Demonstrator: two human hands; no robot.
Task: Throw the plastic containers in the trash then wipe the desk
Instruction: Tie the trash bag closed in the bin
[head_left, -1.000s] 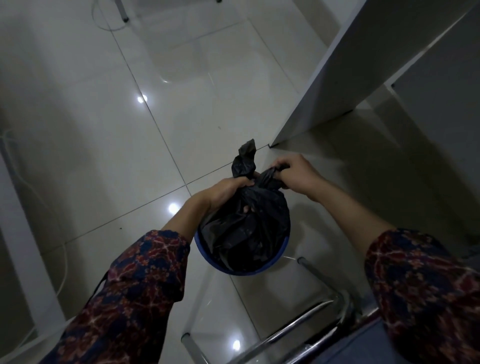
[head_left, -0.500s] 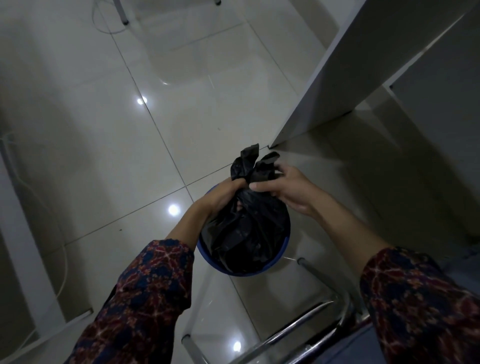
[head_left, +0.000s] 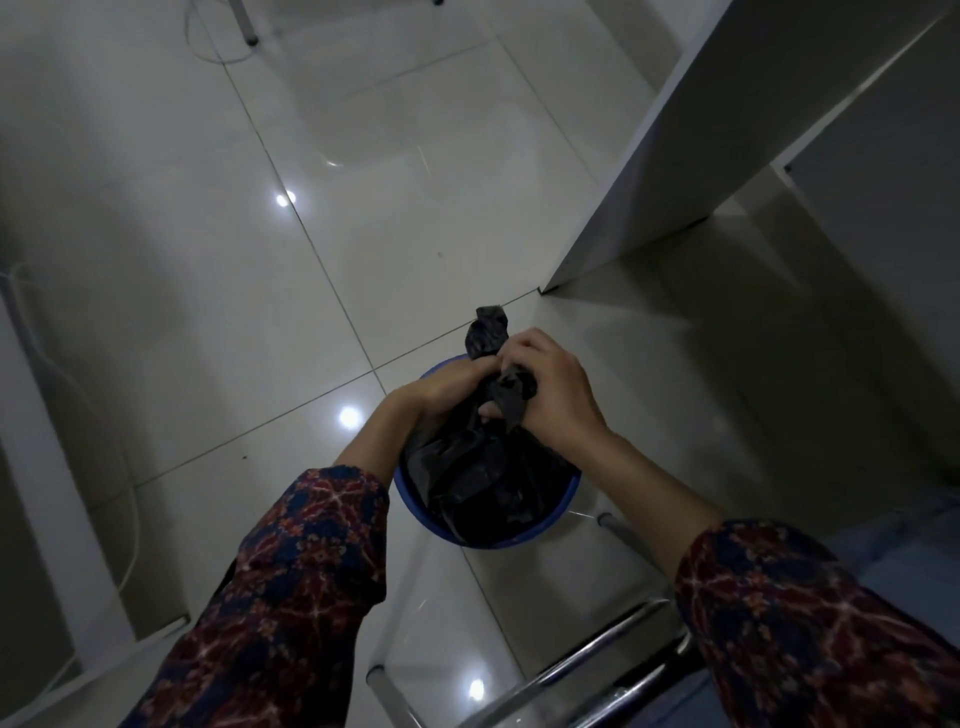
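Note:
A black trash bag (head_left: 478, 483) sits inside a round blue bin (head_left: 519, 540) on the tiled floor. The bag's top is gathered into a twisted neck that sticks up between my hands. My left hand (head_left: 447, 389) grips the neck from the left, and my right hand (head_left: 550, 389) grips it from the right with fingers curled round the plastic. What the bag holds is hidden; no plastic containers are visible.
A white desk side panel (head_left: 675, 171) stands to the right of the bin. Chrome chair legs (head_left: 587, 654) cross the floor just behind the bin near me. A white cable (head_left: 130, 519) and a white frame (head_left: 47, 467) run along the left.
Both hands have closed in on the bag's neck. The right hand has moved over the top and now grips it tightly, and the loose ends are bunched into one twist.

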